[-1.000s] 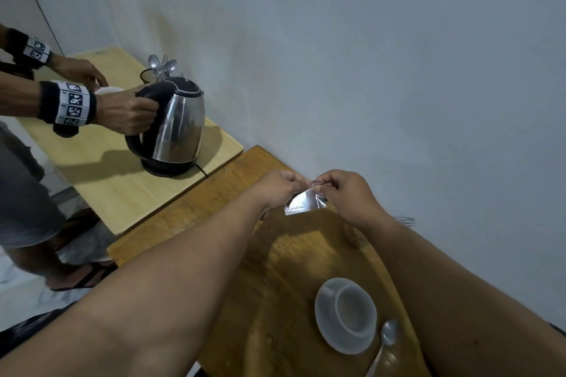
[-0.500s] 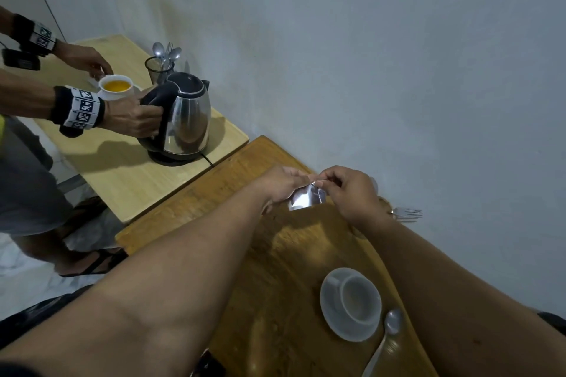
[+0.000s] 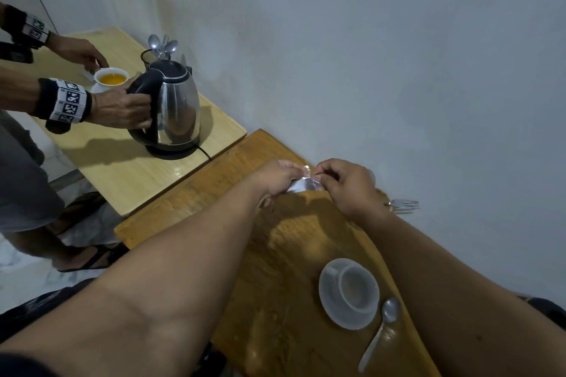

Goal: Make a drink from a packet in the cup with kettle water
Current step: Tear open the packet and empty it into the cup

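Note:
A small silvery packet (image 3: 303, 184) is pinched at its top edge between my left hand (image 3: 277, 177) and my right hand (image 3: 346, 185), above the far end of the dark wooden table (image 3: 275, 300). A white cup (image 3: 355, 289) stands on a white saucer (image 3: 329, 303) near me on the right, and it looks empty. A metal spoon (image 3: 379, 333) lies just right of the saucer. The steel kettle (image 3: 174, 107) with a black handle sits on its base on the lighter table (image 3: 128, 174) to the left.
Another person's hand (image 3: 125, 110) with a patterned wristband grips the kettle handle; their other hand (image 3: 78, 52) touches a cup of orange drink (image 3: 111, 78). A holder with spoons (image 3: 157, 50) stands behind the kettle. A fork (image 3: 402, 203) pokes out by the wall.
The kettle has been set down onto its base by the other person, uncovering the orange drink cup. My hands keep the packet pinched, shifted only slightly.

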